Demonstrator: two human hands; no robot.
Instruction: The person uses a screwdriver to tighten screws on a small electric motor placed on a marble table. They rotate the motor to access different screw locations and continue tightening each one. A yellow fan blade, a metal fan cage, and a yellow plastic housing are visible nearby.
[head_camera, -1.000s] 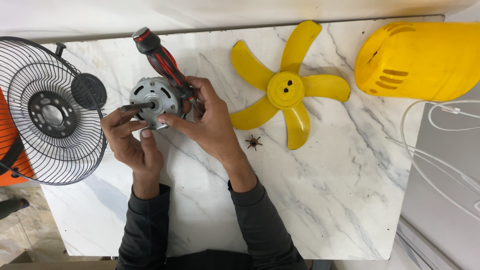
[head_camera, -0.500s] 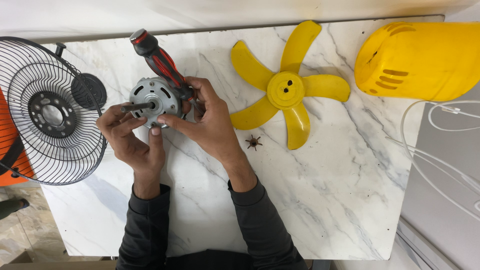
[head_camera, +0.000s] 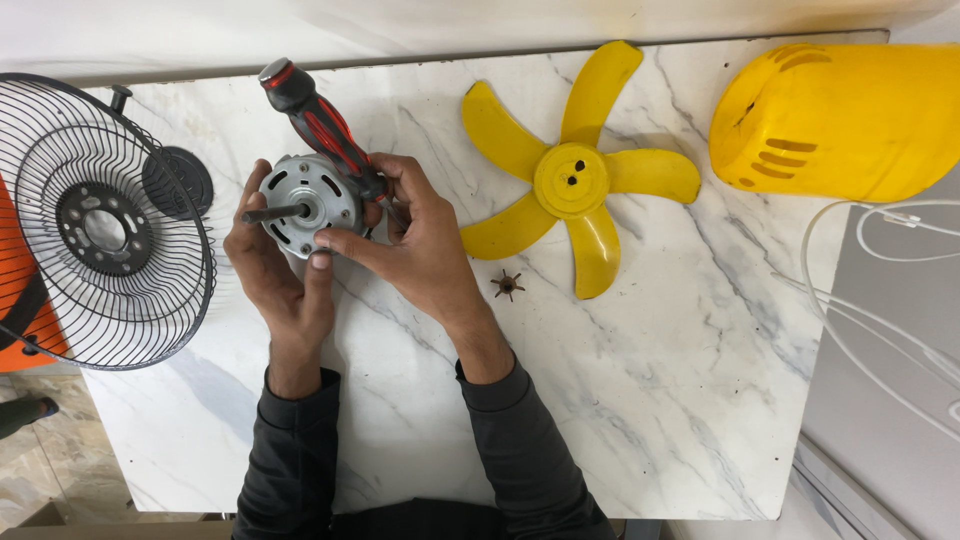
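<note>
A round silver fan motor (head_camera: 305, 200) with a dark shaft pointing left is held over the white marble table (head_camera: 640, 400). My left hand (head_camera: 275, 275) cups it from below and the left. My right hand (head_camera: 415, 245) grips its right side, thumb on the front face. A red and black screwdriver (head_camera: 315, 115) slants up and left from behind the motor, its lower end under my right fingers.
A black wire fan guard (head_camera: 100, 220) hangs over the table's left edge. A yellow five-blade fan propeller (head_camera: 575, 175) lies right of my hands, a small dark star-shaped piece (head_camera: 507, 285) below it. A yellow motor housing (head_camera: 850, 120) and white cable (head_camera: 880, 300) are far right.
Both hands have shifted slightly on the motor; my left fingers have slid lower around it. The screwdriver and the motor stay in about the same place.
</note>
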